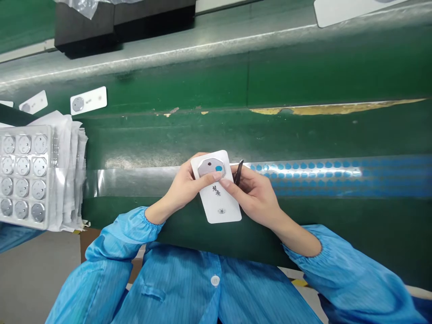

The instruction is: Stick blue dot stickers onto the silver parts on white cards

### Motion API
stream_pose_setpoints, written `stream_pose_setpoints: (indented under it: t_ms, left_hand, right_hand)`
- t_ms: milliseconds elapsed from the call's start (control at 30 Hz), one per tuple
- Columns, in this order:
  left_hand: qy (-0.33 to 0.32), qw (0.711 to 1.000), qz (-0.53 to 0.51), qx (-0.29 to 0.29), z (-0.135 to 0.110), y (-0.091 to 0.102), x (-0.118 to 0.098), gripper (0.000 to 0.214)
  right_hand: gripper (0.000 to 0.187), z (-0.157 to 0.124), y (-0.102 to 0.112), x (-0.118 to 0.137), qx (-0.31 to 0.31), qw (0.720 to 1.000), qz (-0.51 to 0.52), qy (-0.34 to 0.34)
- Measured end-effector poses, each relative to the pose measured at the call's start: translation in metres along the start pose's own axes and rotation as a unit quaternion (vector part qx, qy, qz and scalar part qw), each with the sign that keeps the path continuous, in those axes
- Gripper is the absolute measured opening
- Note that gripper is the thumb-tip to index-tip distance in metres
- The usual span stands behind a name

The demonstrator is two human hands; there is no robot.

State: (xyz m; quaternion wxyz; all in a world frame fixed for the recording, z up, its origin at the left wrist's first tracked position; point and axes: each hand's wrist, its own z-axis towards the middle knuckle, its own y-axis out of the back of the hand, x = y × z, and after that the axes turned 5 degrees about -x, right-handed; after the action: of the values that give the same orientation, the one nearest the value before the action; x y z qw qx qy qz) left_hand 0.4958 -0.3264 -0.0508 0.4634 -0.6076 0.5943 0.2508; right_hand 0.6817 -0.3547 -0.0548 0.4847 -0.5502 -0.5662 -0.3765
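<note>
Two hands hold a white card over the near bench edge. The left hand grip clamps its left side; the right hand grip closes on dark tweezers, forefinger on the card. Best practice: support the card firmly and press the blue dot flat within the grey disc.

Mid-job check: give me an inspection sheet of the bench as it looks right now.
Surface: green bench, worn; yellow scuff far right.
Job's things: white card with grey disc and blue dot; dot strip running right; tweezers.
Clutter: tray of discs on white sheets, left.
Hands: left hand grips card; right hand holds tweezers, fingertip on card.
Cables: nothing seen.
Surroundings: more cards farther back, left; black blocks at top.
</note>
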Motion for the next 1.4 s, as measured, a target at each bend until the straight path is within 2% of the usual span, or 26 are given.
stream_pose_setpoints:
  t_ms: [133,233,367,567,667,867,1167,1400]
  left_hand:
    - [0.006,1.0,-0.026,-0.002,-0.005,-0.006,0.005,0.039]
    - [-0.044,0.997,-0.056,-0.044,-0.005,-0.003,-0.001,0.036]
    - [-0.109,0.984,-0.1,-0.101,0.001,0.009,-0.01,0.036]
    - [-0.123,0.976,-0.112,-0.141,0.007,0.014,-0.006,0.038]
    - [-0.11,0.977,-0.122,-0.135,0.009,0.012,-0.007,0.041]
    - [-0.092,0.982,-0.154,-0.064,0.011,0.017,-0.011,0.041]
    - [-0.066,0.978,-0.144,-0.133,0.008,0.013,-0.008,0.042]
    - [-0.083,0.983,-0.126,-0.102,0.009,0.017,-0.008,0.043]
  right_hand:
    - [0.027,-0.004,-0.004,-0.003,0.011,1.0,-0.009,0.02]
    - [0.023,-0.007,-0.006,-0.005,0.037,0.998,-0.041,0.025]
    - [0.029,-0.011,-0.012,-0.011,0.058,0.996,-0.062,0.041]
    - [0.035,-0.014,-0.015,-0.017,0.068,0.995,-0.066,0.026]
    - [0.035,-0.013,-0.013,-0.019,0.063,0.996,-0.063,0.009]
    - [0.038,-0.008,-0.013,-0.02,0.031,0.998,-0.048,-0.011]
    - [0.027,-0.012,-0.016,-0.028,0.064,0.994,-0.072,0.046]
    - [0.027,-0.013,-0.013,-0.027,0.07,0.993,-0.08,0.047]
